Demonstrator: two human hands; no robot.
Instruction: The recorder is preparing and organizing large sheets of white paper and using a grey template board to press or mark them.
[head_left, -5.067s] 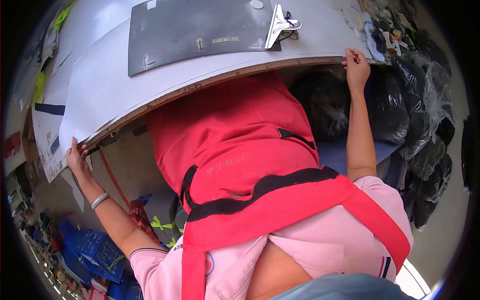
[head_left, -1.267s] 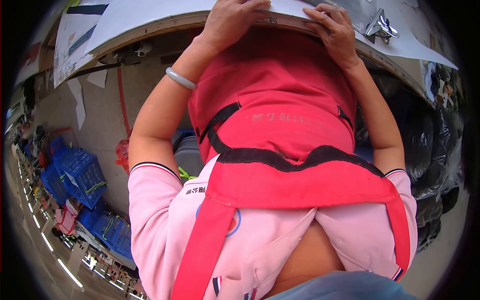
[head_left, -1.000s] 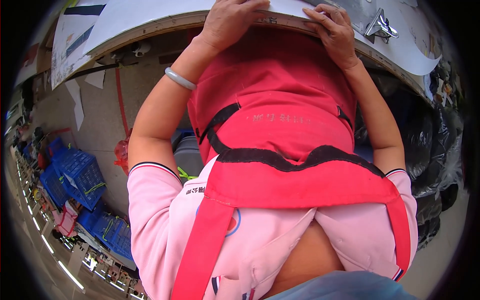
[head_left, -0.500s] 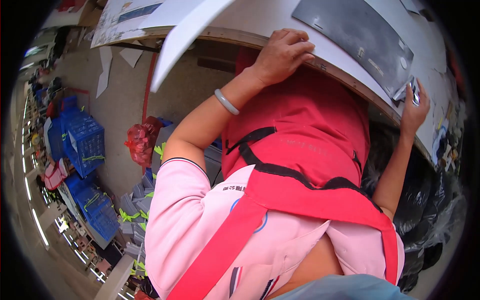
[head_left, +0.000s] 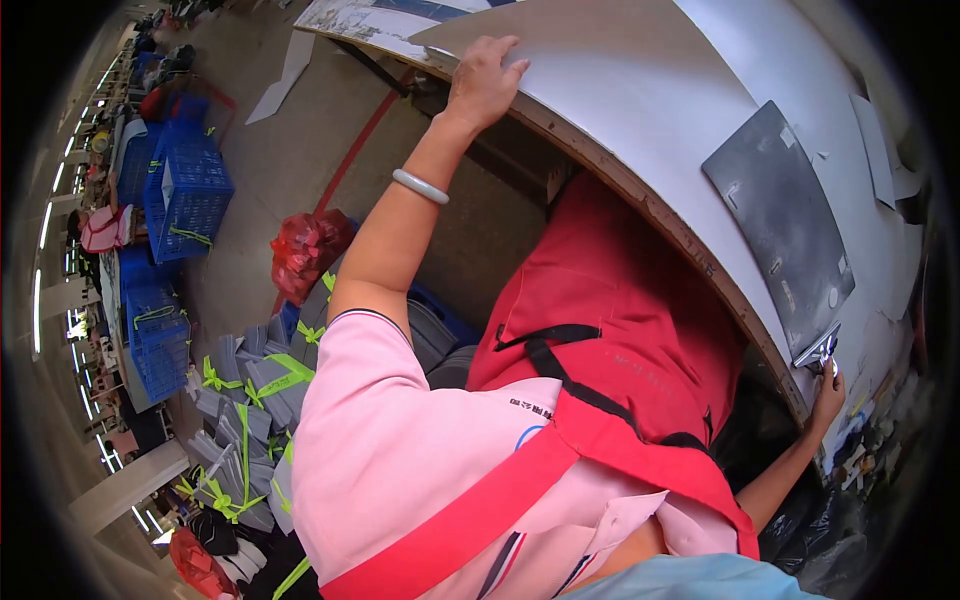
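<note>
**Both hands placed at the edge of a large white table**

The left hand (head_left: 483, 82) is laid flat, fingers spread, on a pale grey cardboard sheet (head_left: 600, 60) at the wooden-edged white table (head_left: 720, 120). The right hand (head_left: 828, 392) is curled at the table edge beside a metal bulldog clip (head_left: 818, 350); its grip cannot be told. A dark grey rectangular board (head_left: 780, 220) is clamped by the clip.

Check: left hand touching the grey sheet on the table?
Touching. The head view shows the left hand lying flat on the near edge of the grey sheet, fingers spread over it, no gap between palm and sheet.
</note>
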